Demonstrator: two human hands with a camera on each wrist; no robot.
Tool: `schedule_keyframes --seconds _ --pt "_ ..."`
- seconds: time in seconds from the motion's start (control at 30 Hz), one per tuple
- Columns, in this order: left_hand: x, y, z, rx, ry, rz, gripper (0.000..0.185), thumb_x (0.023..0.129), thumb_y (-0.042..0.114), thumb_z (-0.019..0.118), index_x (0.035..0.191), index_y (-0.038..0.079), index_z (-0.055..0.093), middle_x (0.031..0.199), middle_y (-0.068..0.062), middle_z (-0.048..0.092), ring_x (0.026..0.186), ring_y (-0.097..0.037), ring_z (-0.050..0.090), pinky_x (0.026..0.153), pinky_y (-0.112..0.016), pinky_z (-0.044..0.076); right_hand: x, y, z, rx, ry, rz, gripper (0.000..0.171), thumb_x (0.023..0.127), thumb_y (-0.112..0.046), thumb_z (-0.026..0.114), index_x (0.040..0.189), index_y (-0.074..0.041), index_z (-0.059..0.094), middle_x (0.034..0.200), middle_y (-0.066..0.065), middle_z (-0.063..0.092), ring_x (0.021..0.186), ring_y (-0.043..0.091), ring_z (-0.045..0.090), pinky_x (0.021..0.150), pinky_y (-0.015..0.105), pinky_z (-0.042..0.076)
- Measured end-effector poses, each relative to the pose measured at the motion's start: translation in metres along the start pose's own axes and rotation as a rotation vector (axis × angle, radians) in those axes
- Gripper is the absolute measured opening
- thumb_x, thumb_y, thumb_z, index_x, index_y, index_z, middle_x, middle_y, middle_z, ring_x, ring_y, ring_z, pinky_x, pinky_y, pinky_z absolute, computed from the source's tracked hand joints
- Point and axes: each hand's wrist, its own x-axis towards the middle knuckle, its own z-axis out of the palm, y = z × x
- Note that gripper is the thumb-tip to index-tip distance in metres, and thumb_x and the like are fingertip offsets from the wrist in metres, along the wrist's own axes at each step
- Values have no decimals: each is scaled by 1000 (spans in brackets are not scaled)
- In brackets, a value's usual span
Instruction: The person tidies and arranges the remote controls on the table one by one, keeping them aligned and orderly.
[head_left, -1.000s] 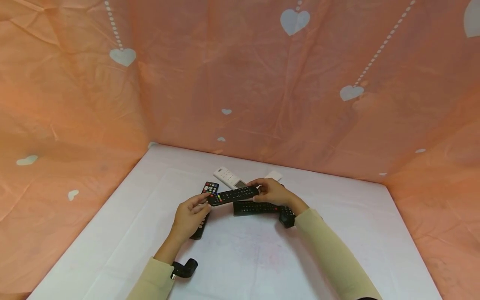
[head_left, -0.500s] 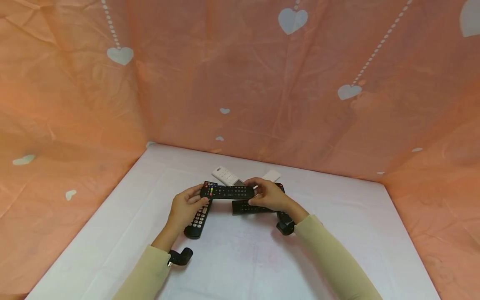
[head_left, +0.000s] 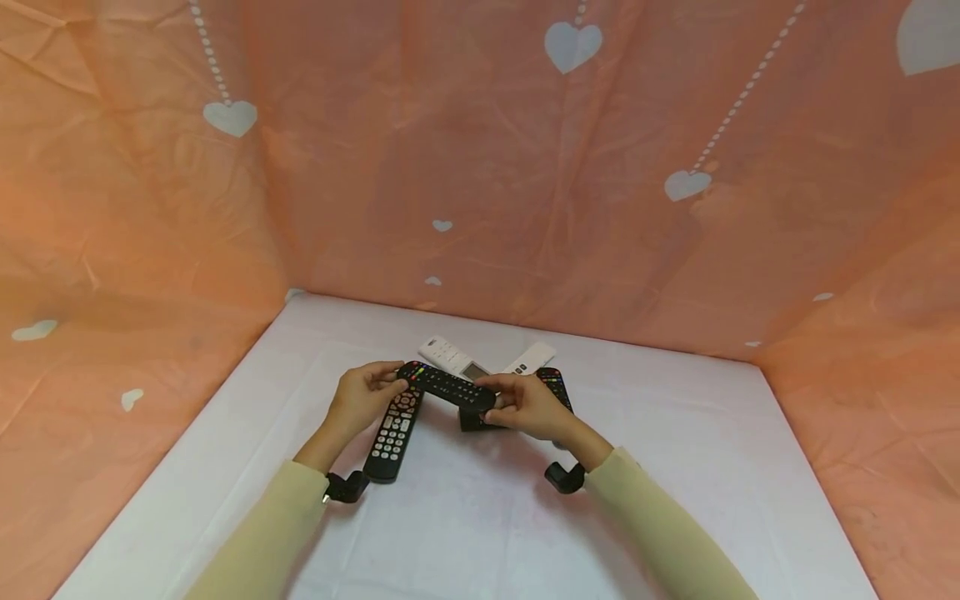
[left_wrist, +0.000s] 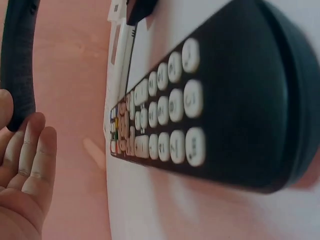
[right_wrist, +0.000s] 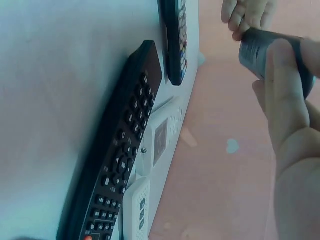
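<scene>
A black remote control (head_left: 450, 388), with coloured buttons near its left end, is held up off the table between both hands. My left hand (head_left: 358, 407) pinches that left end between thumb and fingers, and my right hand (head_left: 534, 408) grips the right end. In the left wrist view the left fingers (left_wrist: 37, 165) lie against the held remote's end. In the right wrist view the right hand (right_wrist: 295, 135) has fingers and thumb around the remote's dark underside (right_wrist: 255, 52). Below the left hand lies a second black remote (head_left: 390, 437) with large pale buttons.
Beneath the held one lies another black remote (right_wrist: 117, 155), partly hidden in the head view. A further black remote (head_left: 553, 385) lies by the right hand. Two white remotes, one with a screen (head_left: 446, 353) and a narrower one (head_left: 531, 358), lie farther back on the white table (head_left: 465, 533).
The held remote has turned: its left end rose and shifted left, while its right end dropped toward me. Both hands moved with it, and more of the pale-buttoned remote shows.
</scene>
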Motion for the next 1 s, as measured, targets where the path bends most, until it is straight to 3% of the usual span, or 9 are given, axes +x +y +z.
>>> schedule_keyframes --seconds 0.1,0.3,0.53,0.77,0.87,1.0 --pt "5 -4 0 -19 -21 13 37 90 16 68 125 4 63 109 -17 70 97 -26 68 76 -26 56 -2 -1 4 -6 14 -11 47 85 3 66 131 1 56 91 19 71 80 11 69 70 33 58" --pt "12 -7 0 -58 -105 64 50 86 17 73 132 4 58 117 -18 66 104 -32 65 82 -33 57 -6 -5 19 -42 99 -58 45 82 2 69 125 3 60 100 22 69 78 3 65 65 18 54" --pt "21 -9 2 13 -159 121 57 84 21 76 135 10 55 120 -14 65 111 -30 59 84 -36 51 -14 -12 38 -251 201 -106 41 78 -6 76 118 -4 67 82 11 72 70 7 67 65 20 56" --pt "29 -14 1 -12 -256 95 55 84 20 75 134 9 54 120 -19 62 88 -28 63 73 -29 51 -14 -6 46 -275 197 -138 37 76 -8 79 111 -5 70 83 8 72 71 7 65 66 20 56" --pt "35 -17 1 1 -303 129 54 85 21 74 134 9 54 123 -19 61 98 -29 61 78 -31 49 -12 -4 51 -294 205 -137 36 74 -9 81 109 -7 71 87 7 72 70 7 65 66 20 55" --pt "42 -22 -2 28 -341 155 55 84 21 75 134 10 55 129 -15 60 120 -33 52 92 -44 45 -8 -5 60 -345 213 -122 36 73 -16 82 107 -9 71 88 4 72 69 6 64 64 18 54"
